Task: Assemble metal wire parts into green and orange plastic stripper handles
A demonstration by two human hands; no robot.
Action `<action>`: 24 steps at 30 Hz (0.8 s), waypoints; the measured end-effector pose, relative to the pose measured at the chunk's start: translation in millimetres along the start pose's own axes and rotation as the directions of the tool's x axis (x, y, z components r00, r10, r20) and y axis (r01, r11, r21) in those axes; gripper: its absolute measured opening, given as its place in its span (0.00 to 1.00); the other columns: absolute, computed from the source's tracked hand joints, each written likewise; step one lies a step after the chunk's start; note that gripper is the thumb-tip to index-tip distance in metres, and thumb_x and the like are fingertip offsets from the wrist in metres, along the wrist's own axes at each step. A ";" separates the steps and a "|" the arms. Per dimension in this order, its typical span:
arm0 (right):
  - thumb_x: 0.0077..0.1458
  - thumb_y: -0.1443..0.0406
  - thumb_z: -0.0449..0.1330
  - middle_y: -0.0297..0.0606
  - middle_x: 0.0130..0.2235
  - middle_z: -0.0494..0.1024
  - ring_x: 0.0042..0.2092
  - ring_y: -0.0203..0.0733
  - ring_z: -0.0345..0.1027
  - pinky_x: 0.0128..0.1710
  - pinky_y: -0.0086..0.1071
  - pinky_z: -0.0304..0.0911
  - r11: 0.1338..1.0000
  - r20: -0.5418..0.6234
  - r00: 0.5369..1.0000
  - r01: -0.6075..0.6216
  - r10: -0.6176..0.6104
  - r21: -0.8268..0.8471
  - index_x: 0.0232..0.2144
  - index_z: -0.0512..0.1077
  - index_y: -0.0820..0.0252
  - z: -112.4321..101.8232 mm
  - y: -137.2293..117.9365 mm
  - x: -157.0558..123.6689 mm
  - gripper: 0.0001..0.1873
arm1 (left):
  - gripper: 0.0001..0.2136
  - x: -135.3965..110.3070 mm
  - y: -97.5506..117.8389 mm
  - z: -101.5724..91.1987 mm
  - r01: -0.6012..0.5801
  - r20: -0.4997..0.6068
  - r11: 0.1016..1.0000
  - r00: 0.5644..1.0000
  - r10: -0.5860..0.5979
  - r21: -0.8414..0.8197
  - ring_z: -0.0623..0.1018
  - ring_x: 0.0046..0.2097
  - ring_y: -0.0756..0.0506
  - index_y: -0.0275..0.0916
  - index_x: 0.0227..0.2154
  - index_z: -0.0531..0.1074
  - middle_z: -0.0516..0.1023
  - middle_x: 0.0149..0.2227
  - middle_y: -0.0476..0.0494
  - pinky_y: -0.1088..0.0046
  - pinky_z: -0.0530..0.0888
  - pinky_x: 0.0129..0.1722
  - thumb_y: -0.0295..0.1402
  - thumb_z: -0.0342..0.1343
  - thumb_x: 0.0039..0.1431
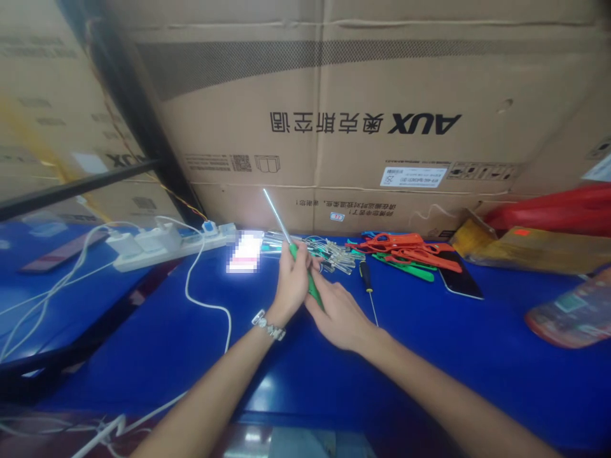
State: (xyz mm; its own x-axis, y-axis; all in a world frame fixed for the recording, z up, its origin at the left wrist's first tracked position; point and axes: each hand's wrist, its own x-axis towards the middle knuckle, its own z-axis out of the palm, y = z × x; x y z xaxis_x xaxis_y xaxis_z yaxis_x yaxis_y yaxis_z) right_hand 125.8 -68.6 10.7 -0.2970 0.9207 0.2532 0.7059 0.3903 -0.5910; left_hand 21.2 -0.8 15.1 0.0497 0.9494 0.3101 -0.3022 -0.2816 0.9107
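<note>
Where both hands meet over the blue desk [429, 356], the right hand [341, 312] and left hand [290, 283] close their fingers around a green-handled screwdriver [305, 273]; its shaft slants up-left, away from the fingers, toward the cardboard box [334, 95].

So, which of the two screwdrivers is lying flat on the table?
The black-handled screwdriver, alone on the blue table beside the right hand. The green-handled screwdriver is held by both hands, shaft pointing up.
</note>
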 end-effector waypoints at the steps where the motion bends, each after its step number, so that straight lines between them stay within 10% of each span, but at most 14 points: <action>1: 0.67 0.58 0.47 0.47 0.61 0.69 0.56 0.53 0.68 0.54 0.46 0.62 1.000 -0.015 1.000 0.015 -0.015 0.019 0.67 0.54 0.55 -1.7 1.3 -0.2 0.28 | 0.08 3.2 2.0 -3.7 -0.015 0.015 0.999 1.000 0.014 0.036 0.71 0.25 0.54 0.42 0.35 0.58 0.58 0.23 0.59 0.74 0.75 0.35 0.38 0.49 0.66; 6: 0.66 0.60 0.48 0.37 0.37 0.78 0.36 0.40 0.72 0.38 0.33 0.65 0.976 -0.171 0.984 -0.018 0.056 0.217 0.48 0.71 0.57 -8.3 14.9 9.8 0.15 | 0.11 15.2 21.0 -37.5 -0.021 0.106 0.882 0.994 -0.033 0.470 0.63 0.17 0.53 0.44 0.38 0.58 0.60 0.22 0.59 0.76 0.65 0.19 0.46 0.46 0.67; 10: 0.60 0.67 0.54 0.37 0.36 0.75 0.38 0.41 0.68 0.43 0.35 0.62 1.000 -0.175 0.985 -0.008 0.005 -0.016 0.36 0.73 0.58 -5.3 29.0 42.8 0.08 | 0.14 19.1 36.4 -70.7 -0.132 0.252 0.649 0.963 -0.096 0.749 0.67 0.23 0.49 0.42 0.31 0.61 0.63 0.22 0.54 0.72 0.67 0.24 0.46 0.46 0.66; 18: 0.59 0.59 0.60 0.49 0.44 0.72 0.48 0.53 0.62 0.47 0.43 0.55 0.890 -0.031 0.992 0.096 -0.123 -0.446 0.42 0.76 0.61 28.9 26.9 112.7 0.14 | 0.15 22.7 29.8 -91.9 -0.236 0.352 0.547 0.929 -0.116 0.803 0.76 0.35 0.41 0.40 0.38 0.68 0.73 0.29 0.46 0.64 0.73 0.37 0.44 0.40 0.68; 24: 0.62 0.60 0.57 0.44 0.43 0.76 0.49 0.49 0.66 0.47 0.41 0.59 0.994 -0.208 0.975 0.064 -0.080 -0.083 0.38 0.76 0.60 23.4 33.3 116.2 0.11 | 0.16 21.9 28.6 -90.9 -0.264 0.393 0.572 0.912 -0.114 0.777 0.74 0.33 0.42 0.41 0.39 0.68 0.72 0.28 0.47 0.65 0.71 0.36 0.44 0.40 0.69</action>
State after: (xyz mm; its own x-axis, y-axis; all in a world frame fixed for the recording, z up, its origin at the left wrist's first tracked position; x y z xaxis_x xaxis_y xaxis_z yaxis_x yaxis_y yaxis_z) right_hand 99.8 51.4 2.5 -0.2123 0.8654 0.4540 0.7366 0.4470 -0.5076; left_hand -72.9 24.5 23.1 0.4544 0.8435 0.2863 0.5537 -0.5192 0.6510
